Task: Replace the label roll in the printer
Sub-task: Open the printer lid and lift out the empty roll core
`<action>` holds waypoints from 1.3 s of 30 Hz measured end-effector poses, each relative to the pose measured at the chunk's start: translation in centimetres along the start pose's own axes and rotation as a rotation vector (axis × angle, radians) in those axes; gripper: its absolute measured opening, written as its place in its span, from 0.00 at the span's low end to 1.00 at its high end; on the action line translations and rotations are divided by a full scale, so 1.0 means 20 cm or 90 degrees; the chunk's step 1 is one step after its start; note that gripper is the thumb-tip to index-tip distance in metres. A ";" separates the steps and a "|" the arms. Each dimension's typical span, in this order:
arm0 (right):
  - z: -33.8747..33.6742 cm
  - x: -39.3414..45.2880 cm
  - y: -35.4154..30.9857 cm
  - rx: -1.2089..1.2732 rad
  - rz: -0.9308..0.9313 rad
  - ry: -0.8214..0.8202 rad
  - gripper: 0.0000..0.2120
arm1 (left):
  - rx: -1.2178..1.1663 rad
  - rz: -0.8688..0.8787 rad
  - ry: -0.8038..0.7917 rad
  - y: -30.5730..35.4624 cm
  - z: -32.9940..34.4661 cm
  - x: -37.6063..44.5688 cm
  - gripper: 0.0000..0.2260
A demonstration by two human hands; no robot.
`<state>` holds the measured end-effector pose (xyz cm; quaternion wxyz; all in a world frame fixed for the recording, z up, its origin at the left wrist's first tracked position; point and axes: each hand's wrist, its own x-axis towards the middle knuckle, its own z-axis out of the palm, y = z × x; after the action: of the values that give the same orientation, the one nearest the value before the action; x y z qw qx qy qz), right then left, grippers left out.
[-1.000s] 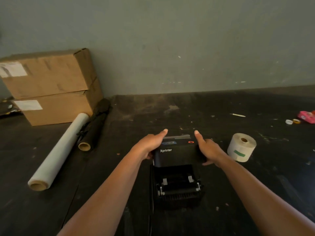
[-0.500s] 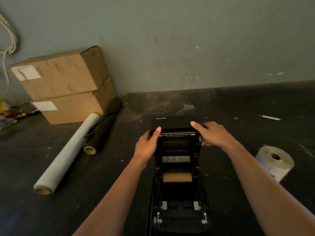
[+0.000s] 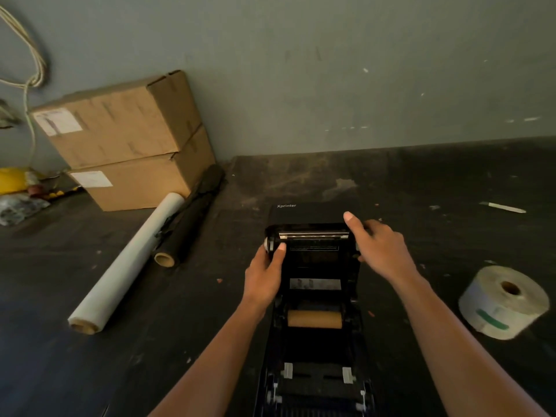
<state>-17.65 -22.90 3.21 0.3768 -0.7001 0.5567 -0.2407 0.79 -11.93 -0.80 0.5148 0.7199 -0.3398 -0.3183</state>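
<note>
— Where do we stand with the printer (image 3: 314,335)?

— We have its lid (image 3: 313,236) swung back and flat on the desk (image 3: 180,341). Starting at the left, our left hand (image 3: 264,273) grasps the lid's left edge, thumb lying on its inner face. Just right of that grip, between our two hands, runs the metal bar of the lid. Our right hand (image 3: 377,246) curls over the lid's right corner, forefinger stretched along the top.

— And the roll inside?

— Below both grips, toward us, a bare brown cardboard core (image 3: 314,319) sits in the bay. We judge the old labels are used up.

— The replacement?

— The new label roll (image 3: 504,300) stands on end on the desk, well to the right of our right grip and apart from the printer, not yet touched.

— So what remains?

— Opening looks done. We reckon the core must come out, the fresh roll go between the guides, its end be fed forward, and the lid shut.
</note>
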 end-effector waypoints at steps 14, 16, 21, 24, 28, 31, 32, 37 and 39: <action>0.18 -0.50 0.44 -0.011 0.063 -0.124 0.29 | 0.285 0.030 -0.135 -0.29 -0.08 -0.29 0.24; 0.22 -0.51 0.47 -0.045 0.041 -0.120 0.28 | 0.321 0.062 -0.136 -0.34 -0.06 -0.29 0.25; 0.30 -0.49 0.47 -0.102 0.004 -0.116 0.28 | 0.363 0.103 -0.101 -0.39 0.00 -0.28 0.23; 0.36 -0.48 0.46 -0.141 -0.004 -0.123 0.27 | 0.366 0.124 -0.084 -0.38 0.02 -0.28 0.20; 0.40 -0.49 0.45 -0.215 -0.057 -0.106 0.24 | 0.355 0.095 -0.078 -0.39 0.04 -0.28 0.18; 0.40 -0.48 0.44 -0.233 -0.069 -0.082 0.21 | 0.351 0.070 -0.075 -0.36 0.04 -0.28 0.18; 0.40 -0.48 0.43 -0.244 -0.073 -0.074 0.20 | 0.345 0.058 -0.074 -0.35 0.04 -0.28 0.17; 0.40 -0.48 0.38 -0.264 -0.088 -0.053 0.17 | 0.321 0.017 -0.074 -0.31 0.04 -0.28 0.18; 0.39 -0.47 0.36 -0.260 -0.092 -0.045 0.16 | 0.319 0.009 -0.074 -0.27 0.04 -0.27 0.18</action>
<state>-18.52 -12.45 -6.49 0.2284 -0.8079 0.5288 -0.1248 -2.06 -6.53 -5.68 0.3019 0.8030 -0.4424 -0.2615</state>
